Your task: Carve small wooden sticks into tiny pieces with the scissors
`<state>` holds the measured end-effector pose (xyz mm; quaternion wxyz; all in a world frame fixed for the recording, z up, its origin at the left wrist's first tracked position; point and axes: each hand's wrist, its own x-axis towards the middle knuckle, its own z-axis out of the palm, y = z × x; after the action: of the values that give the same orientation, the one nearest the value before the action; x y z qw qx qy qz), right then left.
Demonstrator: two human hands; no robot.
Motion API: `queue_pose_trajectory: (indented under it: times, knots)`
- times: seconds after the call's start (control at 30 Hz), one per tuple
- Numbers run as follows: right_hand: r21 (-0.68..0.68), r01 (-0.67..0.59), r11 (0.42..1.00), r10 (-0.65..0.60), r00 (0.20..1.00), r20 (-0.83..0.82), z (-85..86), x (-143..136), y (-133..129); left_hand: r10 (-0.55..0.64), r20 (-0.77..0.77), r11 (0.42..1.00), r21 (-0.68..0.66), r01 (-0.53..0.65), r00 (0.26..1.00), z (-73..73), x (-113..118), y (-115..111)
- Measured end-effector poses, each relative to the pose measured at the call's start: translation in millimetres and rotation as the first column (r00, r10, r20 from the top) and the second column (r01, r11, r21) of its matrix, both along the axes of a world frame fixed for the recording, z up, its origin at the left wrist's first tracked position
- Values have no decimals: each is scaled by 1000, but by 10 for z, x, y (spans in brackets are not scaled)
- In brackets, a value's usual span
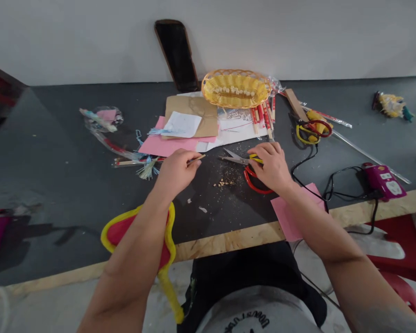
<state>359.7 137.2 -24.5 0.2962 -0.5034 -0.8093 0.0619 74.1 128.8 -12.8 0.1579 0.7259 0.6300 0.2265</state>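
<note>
The left hand (176,171) pinches a thin wooden stick (196,159) between closed fingertips, just above the dark table (55,185). The right hand (272,165) rests over the red-handled scissors (244,165) — fingers curled on the handles, seemingly gripping — with the blades open, pointing left, beside scattered crumbs (223,183).

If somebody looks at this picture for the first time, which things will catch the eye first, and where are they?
At the centre of the dark table, the left hand pinches a thin wooden stick, while the right hand rests on the red-handled scissors beside it. Behind them, near the wall, stands a bright yellow basket. A red and yellow piece lies under the left forearm at the table edge.
</note>
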Motion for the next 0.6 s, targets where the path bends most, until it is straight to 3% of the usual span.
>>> queue_pose_trajectory:
  times: [0.23, 0.4, 0.6]
  knots:
    - [-26, 195, 980, -190, 972, 140, -44, 286, 193, -50, -18, 999, -17, 49, 999, -7, 102, -37]
    - [-113, 348, 931, -337, 936, 104, -156, 550, 446, -70, -21, 997, 27, 71, 997, -35, 138, -44]
    - [-178, 364, 914, -346, 930, 121, -180, 540, 479, -56, -43, 998, -10, 55, 998, 6, 182, -58]
